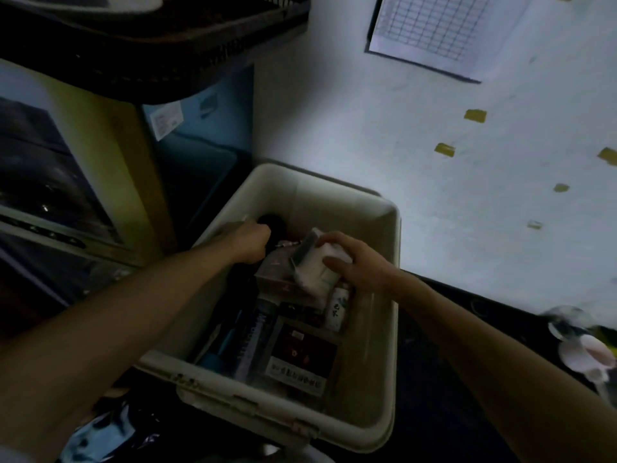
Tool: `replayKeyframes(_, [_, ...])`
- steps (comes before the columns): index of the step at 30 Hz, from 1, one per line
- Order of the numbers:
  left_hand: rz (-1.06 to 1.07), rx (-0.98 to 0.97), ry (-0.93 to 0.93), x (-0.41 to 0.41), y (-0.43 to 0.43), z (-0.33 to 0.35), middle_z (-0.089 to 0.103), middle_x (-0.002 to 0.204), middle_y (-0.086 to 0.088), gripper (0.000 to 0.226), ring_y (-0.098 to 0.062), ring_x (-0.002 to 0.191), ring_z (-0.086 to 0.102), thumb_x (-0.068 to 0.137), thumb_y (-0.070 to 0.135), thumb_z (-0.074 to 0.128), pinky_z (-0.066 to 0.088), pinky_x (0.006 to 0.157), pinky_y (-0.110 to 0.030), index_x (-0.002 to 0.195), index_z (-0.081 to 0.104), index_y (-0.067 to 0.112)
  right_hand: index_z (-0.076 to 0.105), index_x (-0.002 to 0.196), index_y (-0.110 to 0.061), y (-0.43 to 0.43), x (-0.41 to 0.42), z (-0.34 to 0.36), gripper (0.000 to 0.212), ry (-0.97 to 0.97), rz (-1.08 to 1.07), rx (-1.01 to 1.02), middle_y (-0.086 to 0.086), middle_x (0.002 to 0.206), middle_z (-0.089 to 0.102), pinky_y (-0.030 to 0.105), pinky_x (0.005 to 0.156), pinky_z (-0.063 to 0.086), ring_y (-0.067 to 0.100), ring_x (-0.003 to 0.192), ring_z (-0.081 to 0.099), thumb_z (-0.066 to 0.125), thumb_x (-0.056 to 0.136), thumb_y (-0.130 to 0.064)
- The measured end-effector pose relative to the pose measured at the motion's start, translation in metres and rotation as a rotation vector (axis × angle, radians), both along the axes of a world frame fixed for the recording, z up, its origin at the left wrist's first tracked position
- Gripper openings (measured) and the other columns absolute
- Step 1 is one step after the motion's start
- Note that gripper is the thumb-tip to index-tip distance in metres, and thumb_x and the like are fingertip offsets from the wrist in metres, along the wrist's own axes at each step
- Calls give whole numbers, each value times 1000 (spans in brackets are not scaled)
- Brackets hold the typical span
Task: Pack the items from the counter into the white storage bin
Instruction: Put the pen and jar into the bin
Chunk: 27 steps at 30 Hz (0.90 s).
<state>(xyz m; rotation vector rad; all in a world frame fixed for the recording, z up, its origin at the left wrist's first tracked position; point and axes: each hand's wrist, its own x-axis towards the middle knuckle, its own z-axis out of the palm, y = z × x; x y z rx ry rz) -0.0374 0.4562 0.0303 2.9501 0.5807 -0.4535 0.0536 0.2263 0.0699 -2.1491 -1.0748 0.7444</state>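
Observation:
The white storage bin (374, 332) stands on the dark counter, partly filled with boxes, tubes and small packets. Both my hands are inside it. My left hand (250, 242) is closed around a dark round object (273, 222) near the bin's far left wall. My right hand (357, 262) grips a white packet (317, 272) lying on top of the pile in the middle. A dark red box (300, 355) and a grey tube (257, 332) lie nearer the front.
A white and pink object (581, 349) sits on the counter at the far right. A dark basket shelf (160, 45) hangs above left, over a blue container (200, 135). A printed sheet (440, 31) hangs on the white wall.

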Motion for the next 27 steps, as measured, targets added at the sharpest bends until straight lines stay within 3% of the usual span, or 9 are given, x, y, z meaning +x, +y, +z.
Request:
replayKeyframes(5, [5,-38,-20,-1,7,-1,61,111,-16,23,-32,96,62,94,25,50,53,80,-39,111,55,10,58,114,-46,3,-6,4,31,231,30,21,7,131,49,47,82,60,30,115,58,62,93,-24])
replayKeyframes(8, [47,-116,-35,-4,8,-5,62,105,-14,22,-30,92,62,94,27,51,51,75,-35,106,57,10,58,121,-36,6,-12,8,33,288,50,20,4,132,48,45,81,61,27,115,58,62,94,-18])
replayKeyframes(13, [212,-435,-279,0,6,-9,70,75,-6,22,-20,71,66,88,27,62,50,62,-28,79,73,11,58,127,-32,5,-22,6,36,433,52,-44,0,129,53,48,86,59,25,113,60,62,95,-17])
replayKeyframes(15, [202,-540,-291,0,0,-4,70,70,-2,18,-13,63,64,89,21,61,47,54,-21,77,72,13,60,124,-37,6,-24,1,35,454,100,-143,1,133,53,51,88,57,26,114,61,63,94,-20])
replayKeyframes(17, [176,-643,-227,-2,-7,-5,74,76,-1,16,-15,66,69,91,17,57,50,55,-21,85,70,9,61,120,-41,8,-26,-2,33,469,172,-246,-3,137,51,51,92,56,25,118,57,63,94,-23])
replayKeyframes(20, [141,-669,-166,-8,-11,-14,76,84,-5,18,-20,75,73,93,23,57,57,70,-35,92,67,8,61,123,-37,11,-32,-10,32,441,287,-378,-4,130,55,46,93,56,21,116,57,64,94,-24])
replayKeyframes(23, [67,-587,-99,-15,-15,-20,73,82,-6,16,-20,74,70,91,23,59,55,70,-33,82,69,15,59,127,-31,12,-41,-21,35,414,386,-508,-9,117,58,30,82,56,11,100,60,64,94,-23])
replayKeyframes(25, [21,-532,-62,-18,-17,-23,69,81,-5,18,-18,73,66,89,26,59,53,70,-32,74,66,21,55,130,-23,10,-45,-27,39,258,425,-577,-10,109,56,22,74,50,9,93,59,66,93,-22])
replayKeyframes(27, [18,-502,-54,-21,-16,-28,69,84,-6,19,-21,77,67,89,31,58,57,73,-37,80,67,16,53,132,-18,10,-42,-30,42,14,392,-619,-4,109,57,24,74,49,17,94,59,65,92,-20])
